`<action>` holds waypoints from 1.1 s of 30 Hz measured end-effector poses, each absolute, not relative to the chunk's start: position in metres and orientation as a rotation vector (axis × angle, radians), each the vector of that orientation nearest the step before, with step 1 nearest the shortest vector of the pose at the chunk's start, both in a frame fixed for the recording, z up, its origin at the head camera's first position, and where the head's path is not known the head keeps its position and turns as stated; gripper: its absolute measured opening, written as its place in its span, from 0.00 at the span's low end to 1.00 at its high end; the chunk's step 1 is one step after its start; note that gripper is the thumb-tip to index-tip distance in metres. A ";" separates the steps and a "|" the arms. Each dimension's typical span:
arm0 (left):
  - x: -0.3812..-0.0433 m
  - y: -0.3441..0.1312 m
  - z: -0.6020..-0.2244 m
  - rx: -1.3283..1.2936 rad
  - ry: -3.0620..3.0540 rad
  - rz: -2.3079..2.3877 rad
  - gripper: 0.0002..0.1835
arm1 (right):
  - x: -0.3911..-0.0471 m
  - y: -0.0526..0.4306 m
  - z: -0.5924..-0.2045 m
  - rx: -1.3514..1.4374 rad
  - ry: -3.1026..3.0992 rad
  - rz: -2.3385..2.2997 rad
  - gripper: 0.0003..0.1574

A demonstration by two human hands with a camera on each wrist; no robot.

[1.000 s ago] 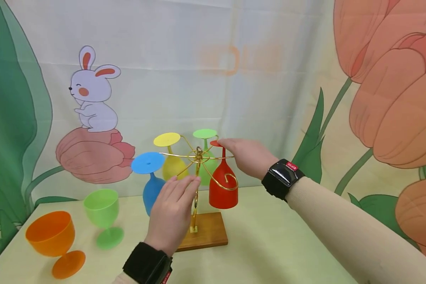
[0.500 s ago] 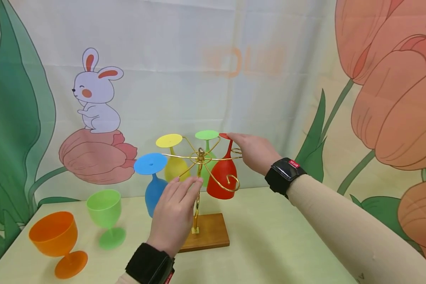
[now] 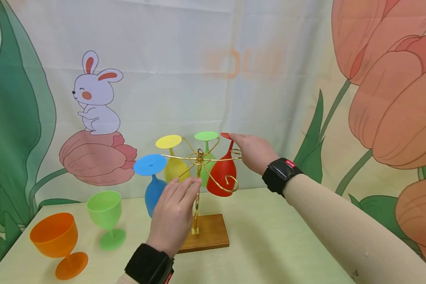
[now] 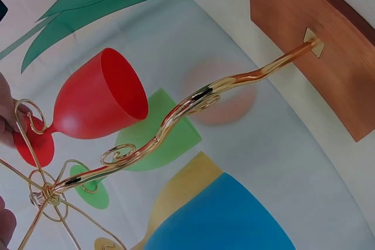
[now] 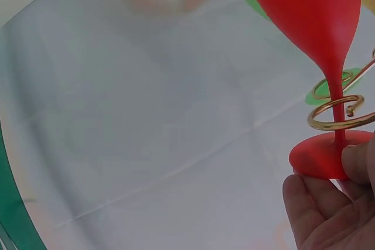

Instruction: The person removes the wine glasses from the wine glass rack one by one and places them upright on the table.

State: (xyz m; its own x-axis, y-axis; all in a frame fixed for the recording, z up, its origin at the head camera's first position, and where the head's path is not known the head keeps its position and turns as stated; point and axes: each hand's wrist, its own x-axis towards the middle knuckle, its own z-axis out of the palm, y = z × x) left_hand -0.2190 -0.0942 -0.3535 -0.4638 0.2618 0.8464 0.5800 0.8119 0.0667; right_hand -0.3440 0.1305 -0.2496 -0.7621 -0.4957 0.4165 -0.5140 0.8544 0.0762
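Observation:
My right hand (image 3: pixel 257 152) pinches the foot of an upside-down red goblet (image 3: pixel 223 176) between thumb and fingers, plain in the right wrist view. The goblet is tilted, its stem at a curled end (image 5: pixel 335 122) of the gold wire rack (image 3: pixel 200 158). With its thumb hidden in the head view, my left hand (image 3: pixel 174 213) holds a front wire arm at the fingertips. Blue (image 3: pixel 154 193), yellow (image 3: pixel 175 167) and green (image 3: pixel 206 157) goblets hang upside down from other arms. One front-right arm ends in a bare curl (image 3: pixel 231 185).
A wooden base (image 3: pixel 213 232) carries the rack's post. An upright orange goblet (image 3: pixel 71 265) and an upright light green goblet (image 3: pixel 113 238) stand on the table (image 3: pixel 269 244) to the left. Behind hangs a printed cloth (image 3: pixel 184 71).
My right hand has moved slightly up and to the right with the red goblet, whose bowl has risen and tilted. My left hand stays at the rack arm.

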 end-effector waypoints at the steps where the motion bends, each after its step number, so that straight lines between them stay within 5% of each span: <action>1: -0.219 -0.094 -0.353 -0.620 -2.068 -0.432 0.25 | -0.345 0.132 -0.250 0.740 -2.604 0.061 0.34; 24: -0.224 -0.101 -0.352 -0.748 -1.949 -0.335 0.29 | -0.340 0.189 -0.303 0.645 -2.654 0.151 0.28; 33: -0.221 -0.100 -0.355 -0.819 -1.892 -0.345 0.34 | -0.335 0.198 -0.327 0.687 -2.643 0.225 0.37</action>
State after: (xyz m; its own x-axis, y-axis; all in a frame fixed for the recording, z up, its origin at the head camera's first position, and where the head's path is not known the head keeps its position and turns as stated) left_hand -0.2208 -0.1005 -0.3549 -0.2668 0.3871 0.8826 0.6740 0.7295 -0.1162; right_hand -0.3349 0.1978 -0.3268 -0.7996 -0.4322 0.4169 -0.4965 0.8663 -0.0542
